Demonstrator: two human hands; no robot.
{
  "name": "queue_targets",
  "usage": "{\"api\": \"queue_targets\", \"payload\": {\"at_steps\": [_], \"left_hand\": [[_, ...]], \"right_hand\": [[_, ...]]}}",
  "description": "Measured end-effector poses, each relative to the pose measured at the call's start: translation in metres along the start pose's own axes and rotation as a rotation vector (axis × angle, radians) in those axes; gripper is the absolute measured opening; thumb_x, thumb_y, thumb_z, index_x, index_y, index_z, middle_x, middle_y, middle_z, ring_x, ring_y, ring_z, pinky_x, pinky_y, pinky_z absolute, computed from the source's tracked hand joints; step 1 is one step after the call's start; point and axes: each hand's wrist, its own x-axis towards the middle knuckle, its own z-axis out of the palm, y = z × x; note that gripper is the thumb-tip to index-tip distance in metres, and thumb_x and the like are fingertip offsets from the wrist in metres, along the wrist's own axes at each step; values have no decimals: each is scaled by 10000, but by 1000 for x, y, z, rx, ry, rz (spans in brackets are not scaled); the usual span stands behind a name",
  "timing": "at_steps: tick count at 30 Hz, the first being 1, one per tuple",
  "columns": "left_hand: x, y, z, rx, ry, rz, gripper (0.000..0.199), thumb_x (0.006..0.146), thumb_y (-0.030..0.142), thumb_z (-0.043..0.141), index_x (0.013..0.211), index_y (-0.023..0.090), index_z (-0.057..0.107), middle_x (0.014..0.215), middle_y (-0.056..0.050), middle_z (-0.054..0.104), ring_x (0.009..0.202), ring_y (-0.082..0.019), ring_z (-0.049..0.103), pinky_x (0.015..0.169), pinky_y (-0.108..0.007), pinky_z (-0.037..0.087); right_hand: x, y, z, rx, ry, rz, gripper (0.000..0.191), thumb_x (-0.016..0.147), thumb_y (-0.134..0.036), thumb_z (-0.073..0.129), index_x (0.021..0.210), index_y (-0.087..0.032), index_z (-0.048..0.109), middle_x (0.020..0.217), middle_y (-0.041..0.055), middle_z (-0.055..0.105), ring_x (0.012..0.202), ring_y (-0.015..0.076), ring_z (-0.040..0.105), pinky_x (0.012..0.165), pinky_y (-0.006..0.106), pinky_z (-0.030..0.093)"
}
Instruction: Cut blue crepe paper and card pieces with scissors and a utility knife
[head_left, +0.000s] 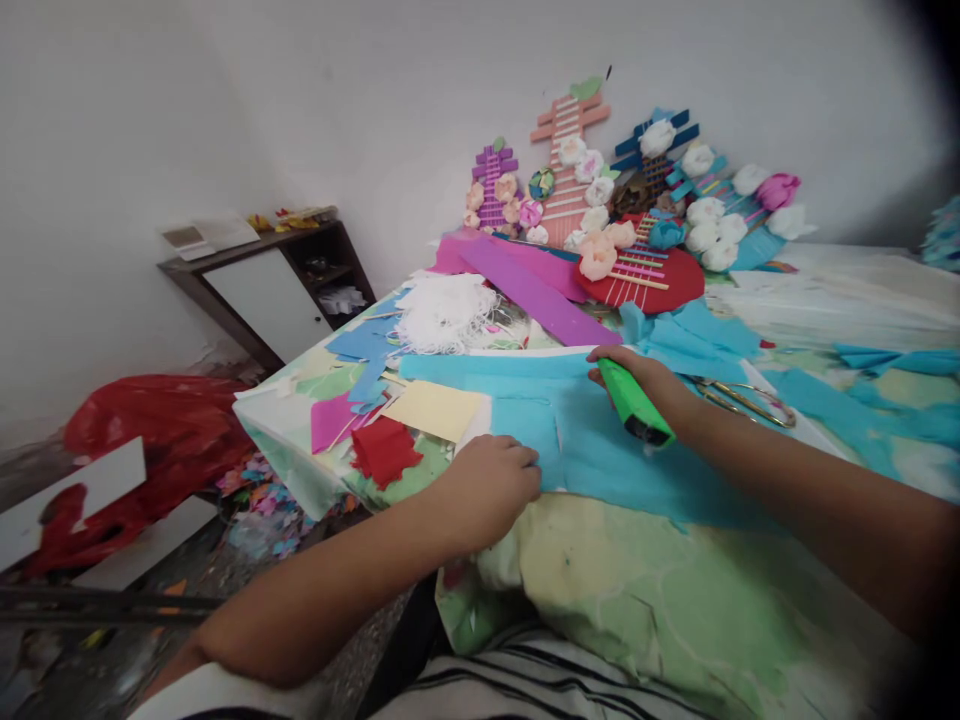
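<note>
A wide sheet of blue crepe paper (660, 480) lies across the front of the table, with a smaller blue piece (529, 425) on its left part. My left hand (495, 485) rests at that piece's lower left edge, fingers curled down onto it; the thumb is hidden. Above the sheet, my right hand (630, 375) grips a bright green boxy object (632, 400) with a black end; its exact kind does not show. Gold-handled scissors (739, 398) lie just beyond my right wrist, their blades partly hidden by the arm.
Cream paper (436, 408), red crepe pieces (385, 450) and a white string heap (444, 312) lie to the left. Purple strips (544, 295) and a flower-decorated red guitar shape (675, 285) lie behind, with similar pieces against the wall. A low cabinet (262, 300) stands left.
</note>
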Motion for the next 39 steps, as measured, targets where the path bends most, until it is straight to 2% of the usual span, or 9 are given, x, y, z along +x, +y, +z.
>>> {"api": "queue_targets", "payload": {"at_steps": [4,8,13,18,22,28,35,39], "left_hand": [[-3,1,4,-32,15,22,137,793,154,456,814,166,591,824,-58,583,832,-172,512,735,-295,401],[-3,0,9,-75,47,-26,167,810,156,429,811,168,596,802,-49,583,802,-166,506,724,-290,396],[3,1,12,-59,63,-77,187,835,208,420,789,153,593,789,-46,572,806,-174,493,746,-301,381],[11,7,6,-56,61,-96,230,827,336,453,872,163,598,861,-50,563,810,-193,489,721,-316,385],[16,7,7,-159,27,-97,195,819,305,481,815,184,633,847,-25,570,802,-166,507,732,-278,392],[15,10,14,-268,79,-180,191,838,240,447,799,177,623,801,-3,564,775,-126,530,724,-232,401],[21,12,11,-55,-1,-189,197,859,249,387,806,141,544,786,-40,503,693,-163,505,619,-285,403],[23,10,5,17,21,-192,180,862,230,376,830,126,520,813,-62,494,743,-181,479,659,-306,395]], "right_hand": [[0,-10,16,432,-19,134,310,763,-422,419,979,-204,466,566,-11,562,468,120,530,423,236,409],[-4,-9,19,643,86,186,281,722,-411,516,933,-239,448,526,-45,516,436,93,495,403,211,391],[-5,4,21,687,104,161,297,733,-431,500,961,-252,429,574,-42,530,472,97,509,415,220,409],[-6,2,22,673,90,139,277,738,-403,508,963,-253,445,571,-38,529,473,95,500,420,219,402],[-8,0,22,674,110,127,270,744,-410,500,957,-254,445,560,-38,518,464,94,486,415,222,392],[-9,2,23,678,129,109,280,741,-430,496,956,-258,445,555,-43,512,451,88,471,414,219,382],[-6,6,25,731,146,141,294,723,-452,510,933,-260,438,521,-59,500,425,83,460,383,207,359],[-2,12,27,788,140,164,312,716,-476,507,923,-260,419,508,-67,488,407,80,455,368,203,355]]}}
